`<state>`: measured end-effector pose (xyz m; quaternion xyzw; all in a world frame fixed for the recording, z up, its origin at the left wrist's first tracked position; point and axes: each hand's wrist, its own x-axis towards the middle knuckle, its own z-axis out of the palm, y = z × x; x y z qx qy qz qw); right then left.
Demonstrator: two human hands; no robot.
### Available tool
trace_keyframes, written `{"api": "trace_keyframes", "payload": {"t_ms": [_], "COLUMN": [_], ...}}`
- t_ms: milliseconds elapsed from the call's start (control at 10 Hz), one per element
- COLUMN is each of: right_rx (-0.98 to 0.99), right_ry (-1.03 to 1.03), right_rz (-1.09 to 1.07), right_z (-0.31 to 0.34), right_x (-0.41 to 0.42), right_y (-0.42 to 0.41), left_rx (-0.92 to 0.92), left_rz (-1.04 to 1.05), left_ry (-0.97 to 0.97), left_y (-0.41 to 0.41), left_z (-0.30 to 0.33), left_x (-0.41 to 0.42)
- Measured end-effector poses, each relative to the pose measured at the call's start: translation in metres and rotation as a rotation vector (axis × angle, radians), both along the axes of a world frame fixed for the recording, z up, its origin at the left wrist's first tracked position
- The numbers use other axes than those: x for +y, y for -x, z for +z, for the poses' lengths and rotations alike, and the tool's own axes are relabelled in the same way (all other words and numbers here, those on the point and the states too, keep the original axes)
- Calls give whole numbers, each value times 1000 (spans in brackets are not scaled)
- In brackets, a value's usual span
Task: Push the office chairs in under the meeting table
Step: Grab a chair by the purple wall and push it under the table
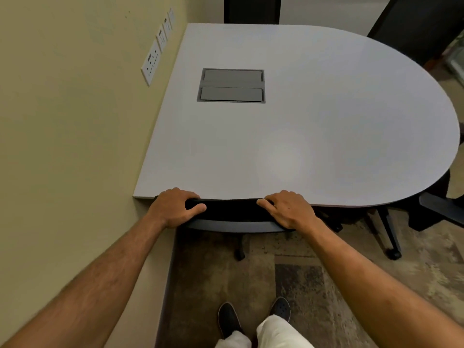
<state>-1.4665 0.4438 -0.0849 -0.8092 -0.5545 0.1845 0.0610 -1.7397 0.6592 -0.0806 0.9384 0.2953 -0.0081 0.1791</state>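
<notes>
Left hand [175, 207], right hand [288, 209] both gripping chair [231, 209] backrest top. Chair at worktop [276, 151] near edge, seat hidden beneath. My read: nearly in. Push evenly, straight, watch fingers against edge. Second chair [437, 209] right, sticking out.

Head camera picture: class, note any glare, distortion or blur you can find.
Head view: a soft pale glare patch lies on the grey rounded meeting table; wide-angle distortion bows the beige wall and table edges; the picture is slightly soft, blurrier towards the right edge; left hand and right hand grip the black chair back.
</notes>
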Motion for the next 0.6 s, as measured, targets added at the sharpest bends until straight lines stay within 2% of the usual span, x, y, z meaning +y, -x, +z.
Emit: {"api": "trace_keyframes", "payload": {"t_ms": [400,600], "right_rx": [18,112], "right_ry": [7,-80], "right_rz": [-61,-167], "right_z": [3,9], "right_x": [6,1], "right_y": [3,9], "left_rx": [-15,-25], "left_rz": [-2,-31], "left_ry": [49,37], "left_y": [2,1], "left_z": [3,7], "left_x": [2,-3]}}
